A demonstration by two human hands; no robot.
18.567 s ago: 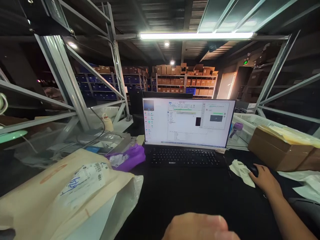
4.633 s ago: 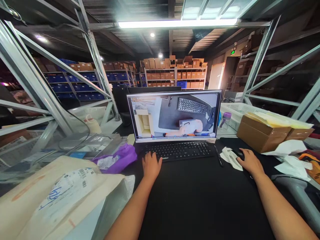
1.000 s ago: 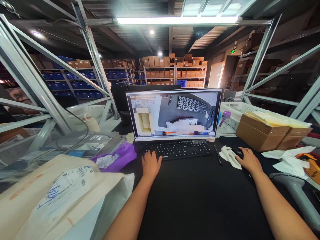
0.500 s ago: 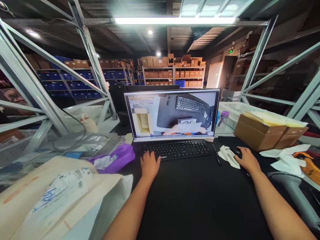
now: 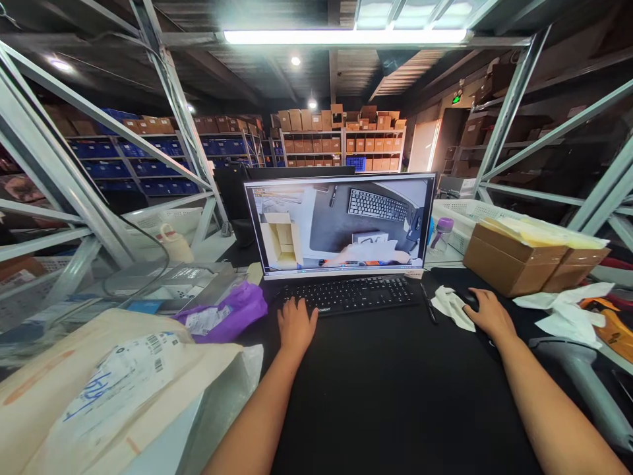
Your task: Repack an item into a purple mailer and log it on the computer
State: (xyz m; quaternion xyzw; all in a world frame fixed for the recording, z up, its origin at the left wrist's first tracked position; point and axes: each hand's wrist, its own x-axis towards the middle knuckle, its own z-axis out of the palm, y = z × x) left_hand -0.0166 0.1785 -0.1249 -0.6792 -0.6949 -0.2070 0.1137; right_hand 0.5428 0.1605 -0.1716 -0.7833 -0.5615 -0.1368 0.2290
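At two o'clock on the black surface (image 5: 376, 396), just beside a crumpled tissue (image 5: 453, 307), lies the dark mouse (image 5: 470, 301), with the right grip (image 5: 493, 317) curled over it. Toward eleven, the left grip (image 5: 297, 326) holds nothing, its fingers spread at the left end of the keyboard (image 5: 366, 295). The mouse should prove light, stiff and smooth (likely a bit slippery), best held by its flanks; the rigid keyboard, by its short ends.

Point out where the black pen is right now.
In the head view, the black pen lies right of centre, between the right end of the keyboard and the crumpled tissue beside the right hand.
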